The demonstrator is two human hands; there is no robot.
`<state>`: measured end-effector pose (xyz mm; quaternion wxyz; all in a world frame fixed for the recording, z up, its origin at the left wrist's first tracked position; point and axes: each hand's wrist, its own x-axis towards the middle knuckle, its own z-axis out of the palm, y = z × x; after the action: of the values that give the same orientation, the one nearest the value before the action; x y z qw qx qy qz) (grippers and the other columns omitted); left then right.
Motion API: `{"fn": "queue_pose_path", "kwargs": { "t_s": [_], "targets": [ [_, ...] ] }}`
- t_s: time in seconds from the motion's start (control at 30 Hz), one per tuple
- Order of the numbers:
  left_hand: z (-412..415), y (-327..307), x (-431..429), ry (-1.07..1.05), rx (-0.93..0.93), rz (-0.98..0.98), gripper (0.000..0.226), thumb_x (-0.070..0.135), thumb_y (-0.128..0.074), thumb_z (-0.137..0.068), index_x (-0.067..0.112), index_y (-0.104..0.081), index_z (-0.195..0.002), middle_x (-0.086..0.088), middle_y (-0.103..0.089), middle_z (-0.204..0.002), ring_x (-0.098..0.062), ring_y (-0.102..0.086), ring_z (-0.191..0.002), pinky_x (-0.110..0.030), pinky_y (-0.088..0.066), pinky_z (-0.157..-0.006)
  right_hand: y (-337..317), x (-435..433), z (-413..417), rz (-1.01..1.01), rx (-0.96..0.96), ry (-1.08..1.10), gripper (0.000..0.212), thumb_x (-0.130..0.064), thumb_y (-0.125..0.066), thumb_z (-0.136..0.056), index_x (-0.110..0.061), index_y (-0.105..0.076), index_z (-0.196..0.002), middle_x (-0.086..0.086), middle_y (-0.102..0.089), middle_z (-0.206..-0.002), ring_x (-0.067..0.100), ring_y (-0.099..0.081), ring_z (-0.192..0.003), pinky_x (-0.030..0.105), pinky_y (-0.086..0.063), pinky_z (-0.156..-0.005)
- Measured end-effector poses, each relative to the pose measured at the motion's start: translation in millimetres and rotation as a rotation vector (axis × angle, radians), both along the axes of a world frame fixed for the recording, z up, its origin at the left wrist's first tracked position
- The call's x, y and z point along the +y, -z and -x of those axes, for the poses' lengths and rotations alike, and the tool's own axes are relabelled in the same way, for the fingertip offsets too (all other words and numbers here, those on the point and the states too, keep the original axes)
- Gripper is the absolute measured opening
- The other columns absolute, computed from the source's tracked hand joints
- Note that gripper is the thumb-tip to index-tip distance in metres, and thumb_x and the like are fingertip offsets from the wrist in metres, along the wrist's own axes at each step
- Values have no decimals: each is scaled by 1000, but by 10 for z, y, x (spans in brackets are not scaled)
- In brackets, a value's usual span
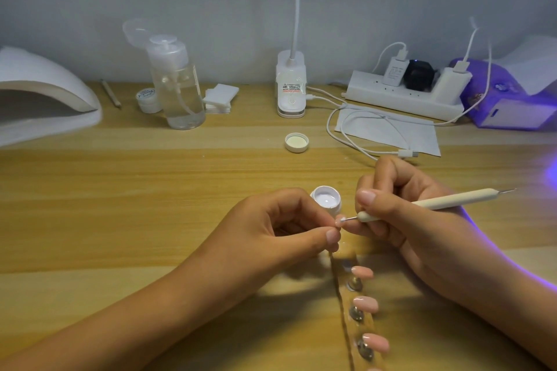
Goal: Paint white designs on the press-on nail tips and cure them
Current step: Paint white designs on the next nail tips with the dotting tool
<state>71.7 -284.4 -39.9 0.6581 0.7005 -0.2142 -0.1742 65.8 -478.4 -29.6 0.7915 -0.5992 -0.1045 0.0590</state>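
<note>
My left hand (286, 229) pinches a small pink nail tip (340, 221) between thumb and fingers, just in front of an open jar of white gel (326, 200). My right hand (401, 214) grips a cream dotting pen (437, 201) like a pencil; its metal point touches a white dab on the held tip. Below the hands lies a clear holder strip (355, 301) with metal studs, carrying three pink nail tips (365, 303). The jar's white lid (297, 142) lies upturned farther back on the wooden table (150, 190).
A white curing lamp (45, 99) stands far left, a purple lamp glowing violet (509, 102) far right. Along the back sit a clear pump bottle (177, 84), small jar (148, 99), wipe pads (220, 98), desk lamp base (291, 87), power strip (404, 93), loose cable (361, 135) and pencil (111, 93).
</note>
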Motion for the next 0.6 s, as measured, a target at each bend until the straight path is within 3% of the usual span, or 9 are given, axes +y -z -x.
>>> {"fn": "queue_pose_path", "kwargs": {
  "t_s": [0.6],
  "targets": [
    [3,-10,-7,-3,5,9,4,19,-72,-80,23,-72,-81,1,-73,-76,-3,-62,-68,-16,-49,-64,2,-13,3,15,-11,-7,27,-12,-74,-71,-19,-53,-57,-1,-53,-59,6,-52,-52,25,-56,-63]
  ]
}}
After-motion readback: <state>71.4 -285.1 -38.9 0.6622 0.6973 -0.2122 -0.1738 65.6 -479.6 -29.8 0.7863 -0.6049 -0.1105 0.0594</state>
